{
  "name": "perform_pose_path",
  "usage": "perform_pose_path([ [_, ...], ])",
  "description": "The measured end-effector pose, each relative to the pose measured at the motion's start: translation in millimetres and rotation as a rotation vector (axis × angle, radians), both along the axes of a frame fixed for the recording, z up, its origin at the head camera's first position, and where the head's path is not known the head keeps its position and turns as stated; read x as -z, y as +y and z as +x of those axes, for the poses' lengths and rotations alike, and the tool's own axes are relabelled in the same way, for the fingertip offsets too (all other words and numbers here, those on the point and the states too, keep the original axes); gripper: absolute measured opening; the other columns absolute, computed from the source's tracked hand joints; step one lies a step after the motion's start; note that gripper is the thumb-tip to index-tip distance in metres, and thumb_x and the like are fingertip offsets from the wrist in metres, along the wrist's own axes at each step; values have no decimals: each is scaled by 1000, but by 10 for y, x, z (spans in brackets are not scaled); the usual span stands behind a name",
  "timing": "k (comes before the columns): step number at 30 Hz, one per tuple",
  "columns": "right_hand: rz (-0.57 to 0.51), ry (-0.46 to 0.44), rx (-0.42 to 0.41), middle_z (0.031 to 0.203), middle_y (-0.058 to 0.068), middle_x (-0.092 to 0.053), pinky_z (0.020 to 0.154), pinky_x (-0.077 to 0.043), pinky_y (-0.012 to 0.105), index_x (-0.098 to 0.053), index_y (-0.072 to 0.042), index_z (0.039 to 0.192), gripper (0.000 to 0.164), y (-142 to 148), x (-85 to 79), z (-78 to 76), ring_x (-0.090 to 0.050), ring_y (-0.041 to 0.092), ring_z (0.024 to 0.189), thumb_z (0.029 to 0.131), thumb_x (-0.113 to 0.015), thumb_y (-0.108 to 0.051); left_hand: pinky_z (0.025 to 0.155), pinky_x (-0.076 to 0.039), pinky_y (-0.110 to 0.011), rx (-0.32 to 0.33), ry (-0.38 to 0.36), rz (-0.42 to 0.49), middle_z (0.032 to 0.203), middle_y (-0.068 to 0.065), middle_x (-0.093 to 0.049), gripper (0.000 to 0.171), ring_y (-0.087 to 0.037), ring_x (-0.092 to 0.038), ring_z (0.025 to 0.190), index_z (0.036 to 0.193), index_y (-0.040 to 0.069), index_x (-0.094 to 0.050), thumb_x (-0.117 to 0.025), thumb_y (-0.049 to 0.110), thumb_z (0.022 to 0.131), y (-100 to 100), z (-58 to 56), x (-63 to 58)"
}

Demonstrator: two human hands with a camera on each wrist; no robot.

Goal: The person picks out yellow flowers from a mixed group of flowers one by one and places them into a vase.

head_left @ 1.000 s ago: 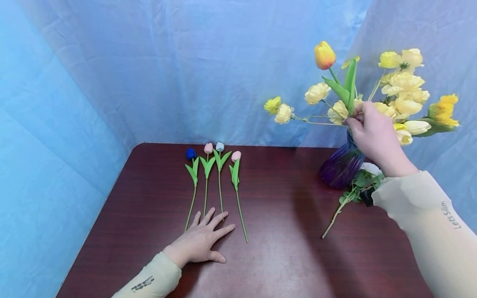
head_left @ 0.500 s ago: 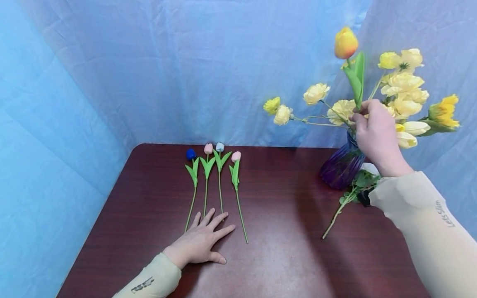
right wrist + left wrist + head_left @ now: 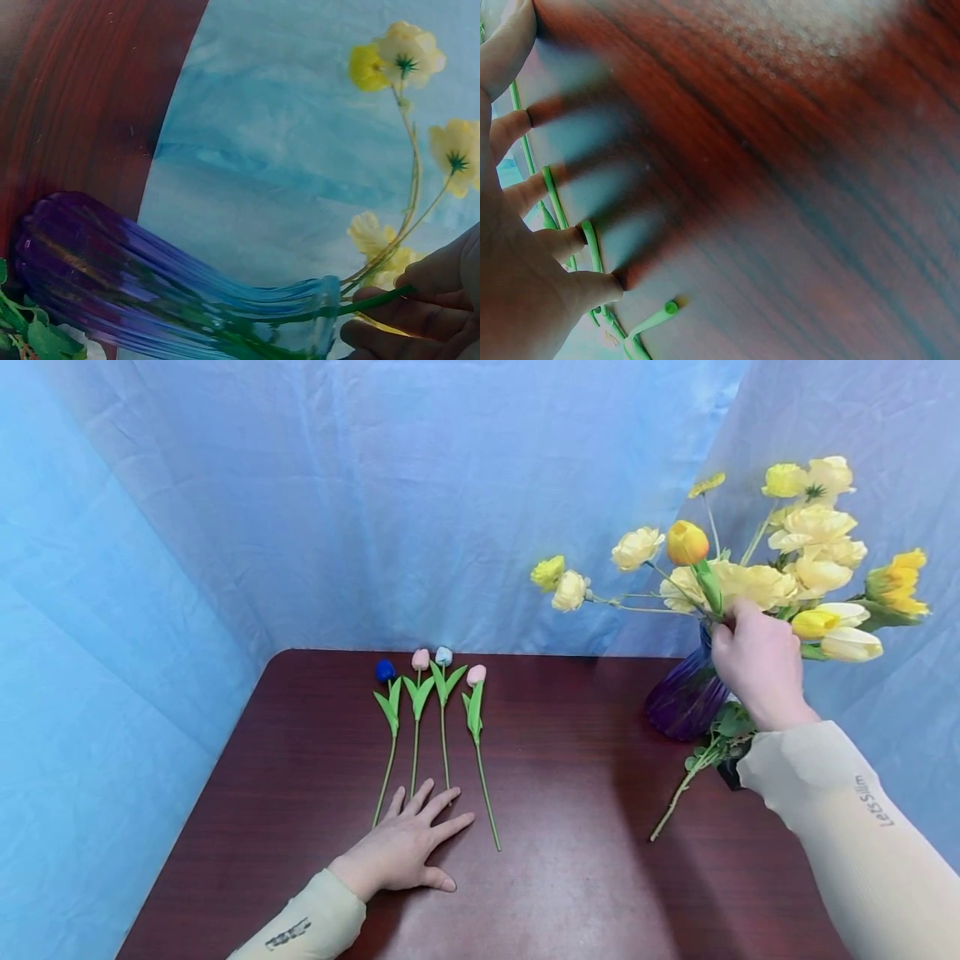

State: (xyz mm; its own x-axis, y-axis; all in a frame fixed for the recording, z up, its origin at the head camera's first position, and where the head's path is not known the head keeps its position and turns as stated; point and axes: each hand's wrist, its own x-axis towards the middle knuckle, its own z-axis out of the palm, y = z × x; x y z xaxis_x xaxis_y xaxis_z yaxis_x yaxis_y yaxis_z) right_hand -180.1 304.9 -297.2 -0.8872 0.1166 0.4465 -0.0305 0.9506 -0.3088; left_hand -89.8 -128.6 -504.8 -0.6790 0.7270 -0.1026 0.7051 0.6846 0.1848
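Note:
My right hand (image 3: 759, 667) pinches the green stem (image 3: 379, 298) of an orange-yellow tulip (image 3: 687, 543) just above the mouth of a blue-purple glass vase (image 3: 684, 697). In the right wrist view the stem passes through the vase's rim. Pale yellow flowers (image 3: 813, 527) fan out of the vase, and white and yellow tulips (image 3: 851, 643) lean out at its right. My left hand (image 3: 401, 847) lies with fingers spread on the table, over the lower stems of a blue tulip (image 3: 385, 671), a pink tulip (image 3: 420, 659) and a light blue tulip (image 3: 443, 657).
Another pink tulip (image 3: 476, 675) lies right of the left hand's fingers. A cut leafy stem (image 3: 684, 789) lies in front of the vase, partly under the right forearm. The dark red table (image 3: 558, 793) ends at a blue cloth backdrop (image 3: 420, 510).
My right hand has lowered, and the orange-yellow tulip has sunk from high above the bouquet to among the pale yellow flowers. My left hand has stayed in place.

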Motion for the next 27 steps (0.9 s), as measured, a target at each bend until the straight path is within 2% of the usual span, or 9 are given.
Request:
perform_pose_path([
  [4,5,0,25,77,26,-61,56,-36,63,-57,-3,87,17,28,54,15,-52,55,68,95,-48,-15,102,-22,-72,-1,-1,-8,157,-8,-22,90,-46,-18,139,150,31,-33,-64,70,74,4,4,-2],
  [11,12,49,28,81,30,-62,54,-37,63,-59,0,102,20,54,148,8,-53,55,67,93,-46,-12,102,-23,-72,-3,3,-12,157,-8,-22,91,-46,-18,139,150,32,-33,-63,70,74,9,3,9],
  [17,65,110,11,67,24,-58,48,-35,60,-57,-1,91,12,66,221,6,-48,48,55,88,-48,-7,102,-23,-72,-4,3,-16,157,-8,-21,91,-45,-18,139,150,32,-32,-63,70,74,10,-2,11],
  [23,107,50,30,54,14,-45,44,-31,52,-49,-5,75,11,79,245,20,-41,40,49,85,-45,-8,102,-23,-71,-2,5,-22,157,-8,-21,91,-45,-18,139,150,33,-32,-63,71,74,4,1,19],
  [25,132,54,25,50,14,-42,48,-32,54,-45,-5,70,16,82,259,25,-41,41,49,85,-47,-11,102,-23,-71,-1,5,-20,157,-8,-20,91,-45,-18,139,150,33,-31,-63,71,74,4,2,21],
  [27,177,87,4,46,14,-41,57,-38,58,-43,-5,64,24,81,279,32,-43,44,49,86,-50,-14,102,-23,-71,2,7,-16,157,-8,-21,91,-45,-18,139,150,33,-32,-63,71,74,4,1,22],
])
